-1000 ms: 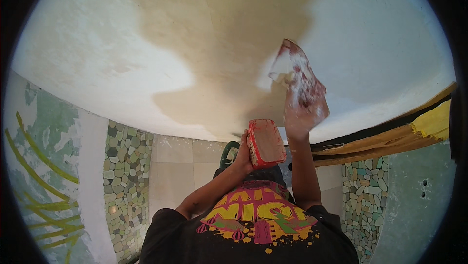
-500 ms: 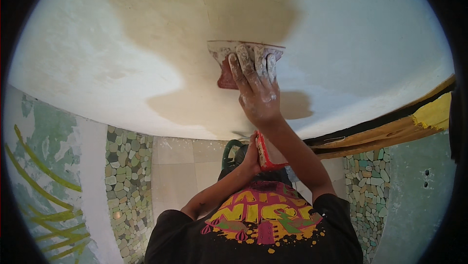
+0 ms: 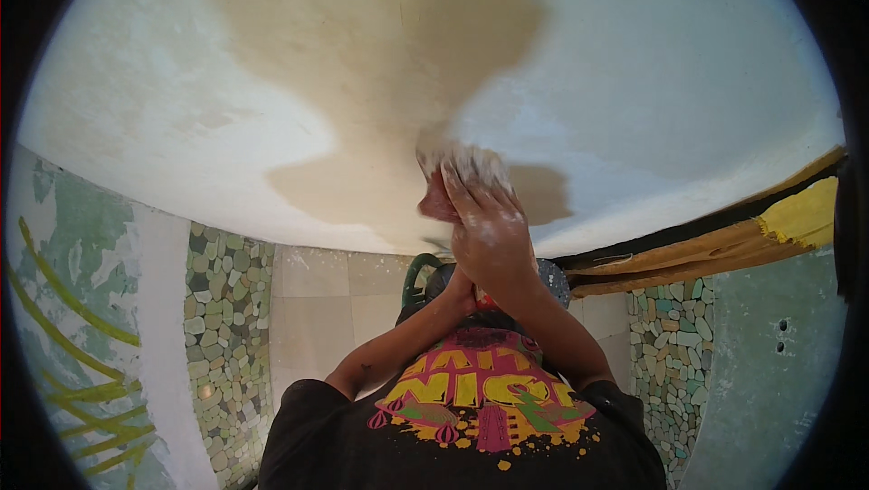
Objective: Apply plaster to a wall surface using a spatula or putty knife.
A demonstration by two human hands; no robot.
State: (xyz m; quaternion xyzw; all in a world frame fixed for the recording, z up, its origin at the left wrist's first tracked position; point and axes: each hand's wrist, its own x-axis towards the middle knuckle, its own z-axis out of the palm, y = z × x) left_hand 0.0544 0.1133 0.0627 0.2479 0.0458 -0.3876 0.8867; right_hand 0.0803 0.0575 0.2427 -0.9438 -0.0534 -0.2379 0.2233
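My right hand [image 3: 493, 223], its fingers coated in whitish paste, is closed on a putty scraper [image 3: 438, 200] with a red body and a wide, smeared blade. The scraper is low in front of the pale wall [image 3: 272, 110]; its blade edge is blurred, and I cannot tell whether it touches. Close to my chest, my left hand [image 3: 463, 289] grips a red rectangular block [image 3: 482, 299] with a pale flat face. My right hand and forearm cover most of that block and part of my left hand.
Beneath my arms are a green curved hose-like thing [image 3: 416, 273] and a grey speckled round thing [image 3: 554, 280]. Brown cloth with a yellow end [image 3: 801, 214] lies along the wall's foot at right. Floor tiles [image 3: 312, 318] and pebble strips [image 3: 226, 327] lie below.
My right hand has drawn the scraper down the wall toward my chest and tilted it. It now hides most of the red block in my left hand, which stays nearly in place.
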